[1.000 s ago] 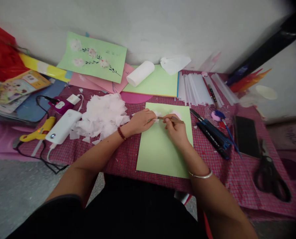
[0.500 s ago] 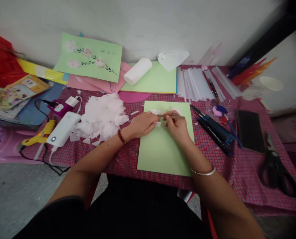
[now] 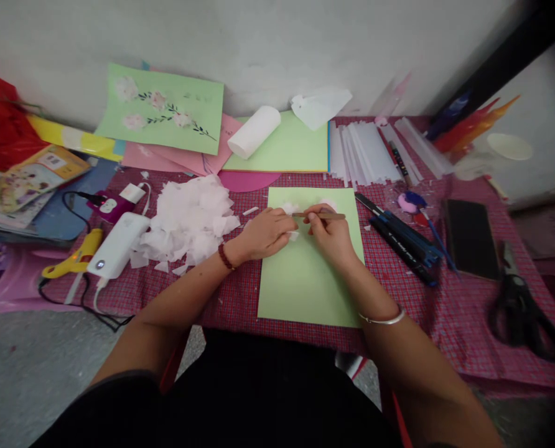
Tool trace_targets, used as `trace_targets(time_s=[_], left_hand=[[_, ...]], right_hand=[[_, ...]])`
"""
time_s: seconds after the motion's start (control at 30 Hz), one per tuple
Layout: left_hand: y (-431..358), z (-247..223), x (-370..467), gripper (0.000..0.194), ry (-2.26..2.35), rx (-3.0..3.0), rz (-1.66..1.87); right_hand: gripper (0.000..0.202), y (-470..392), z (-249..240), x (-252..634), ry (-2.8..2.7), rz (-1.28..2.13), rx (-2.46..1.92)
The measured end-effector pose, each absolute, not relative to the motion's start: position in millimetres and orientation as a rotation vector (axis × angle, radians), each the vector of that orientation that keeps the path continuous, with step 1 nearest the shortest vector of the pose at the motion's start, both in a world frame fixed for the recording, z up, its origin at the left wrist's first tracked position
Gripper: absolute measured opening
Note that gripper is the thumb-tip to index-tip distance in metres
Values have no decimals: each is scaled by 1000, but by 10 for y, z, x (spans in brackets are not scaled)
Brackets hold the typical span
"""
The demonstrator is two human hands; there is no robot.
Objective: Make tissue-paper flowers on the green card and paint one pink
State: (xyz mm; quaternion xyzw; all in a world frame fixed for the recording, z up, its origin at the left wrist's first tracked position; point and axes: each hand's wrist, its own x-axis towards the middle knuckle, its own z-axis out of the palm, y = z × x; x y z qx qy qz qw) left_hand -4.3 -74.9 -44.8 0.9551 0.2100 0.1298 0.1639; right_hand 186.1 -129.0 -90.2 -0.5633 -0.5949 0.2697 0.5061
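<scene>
On the light green sheet [image 3: 305, 286] my two hands meet near its upper half. My right hand [image 3: 331, 238] pinches a thin brown stick [image 3: 332, 216], its tip pointing at the left fingers. My left hand [image 3: 269, 234] is closed, with a small white paper piece [image 3: 293, 236] showing under its fingertips. Just beyond the fingers lie a white paper tuft [image 3: 290, 208] and a pale pinkish one [image 3: 328, 203], both partly hidden. Left of my left hand is a heap of white paper pieces [image 3: 188, 214].
A green card with paper flowers [image 3: 158, 109] leans at the back, beside a white roll [image 3: 254, 132]. Glue sticks [image 3: 366, 152], cutters [image 3: 403, 242], a phone [image 3: 471, 238] and scissors [image 3: 522, 305] lie right. A yellow glue gun [image 3: 74, 255] and white power bank [image 3: 119, 244] lie left.
The view has shifted slightly. Both hands keep nearly the same pose over the green sheet, the stick still between the right fingers.
</scene>
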Motion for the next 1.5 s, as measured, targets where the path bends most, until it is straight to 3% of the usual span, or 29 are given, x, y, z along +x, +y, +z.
trace_targets(time_s=[0.33,1.0,1.27,1.5], left_hand=[[-672,-563,-42,26,861,2815,390],[-722,-588,17,23,931,2874,326],[-557,-576,-105,23,1124,2139,956],[-400,-723,-189,21,1208,1868,994]], right_hand=[[18,-1275,-918,1863,-1439,637,-1358],[18,-1338,-768,1895,-1360,631,-1318],[16,-1325,-689,1973,-1161,770,-1309],[14,-1300,-752,1904,-1105,976,-1285]])
